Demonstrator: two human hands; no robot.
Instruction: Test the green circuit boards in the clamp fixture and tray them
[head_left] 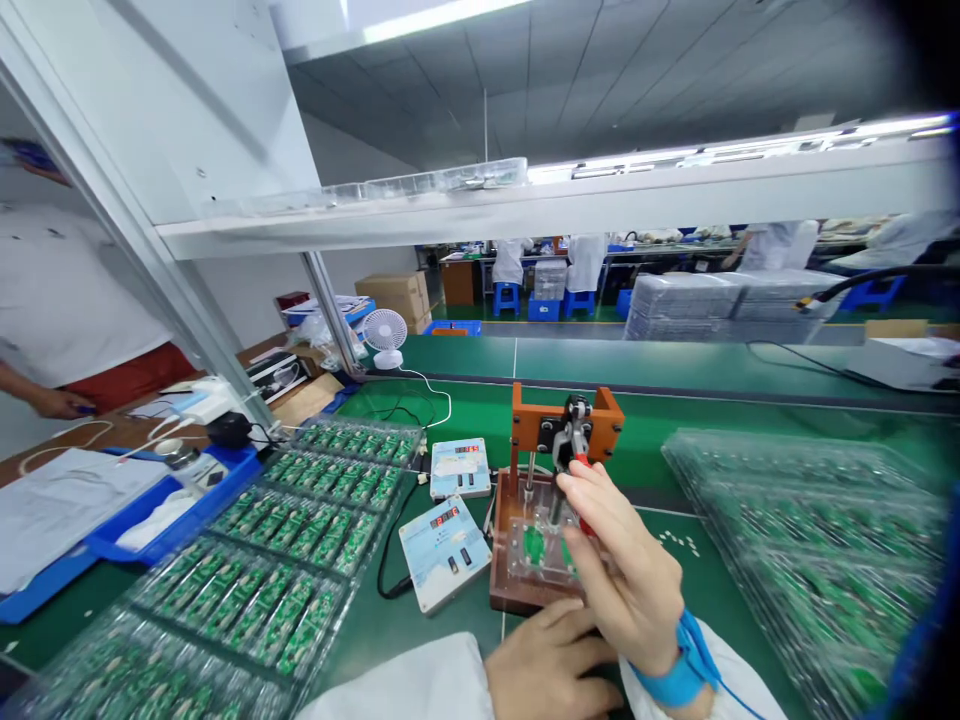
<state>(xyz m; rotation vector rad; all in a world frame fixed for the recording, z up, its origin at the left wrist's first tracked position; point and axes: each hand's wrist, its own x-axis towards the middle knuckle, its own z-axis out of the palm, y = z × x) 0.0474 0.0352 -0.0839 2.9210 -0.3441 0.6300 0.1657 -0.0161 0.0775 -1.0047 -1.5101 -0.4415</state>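
Two hands work at a brown test jig (517,560) standing on the green bench (660,440), and everything else is placed here by that jig. Nearest the wearer, the left hand (551,665) rests flat against the jig's front edge, fingers together and loosely curled, holding nothing that can be seen. Just above it the right hand (626,575), with a blue wrist strap (686,665) at the cuff, has its fingers closed around the red-tipped clamp lever (576,450) that rises from the jig's orange top bracket (566,420).

Under the jig's clear acrylic plate (536,550) sits a small green circuit board (534,543), lying flat in the nest. It looks light, thin and stiff, and likely fragile where parts are soldered on; the edges seem the safe place to pinch it, not the face. The lever seems rigid and made to be gripped at its red sleeve.

Left of the jig lie two pale blue meter boxes (444,555) with red digits, cabled together. Farther left, clear blister trays (300,560) hold rows of similar green boards; more such trays (802,530) lie to the jig's right. Beyond the left trays are a blue bin (120,545) and a small white desk fan (385,335). Far behind the jig, people in white coats stand at other benches, and at the far left another person's arm (45,400) reaches over a table.
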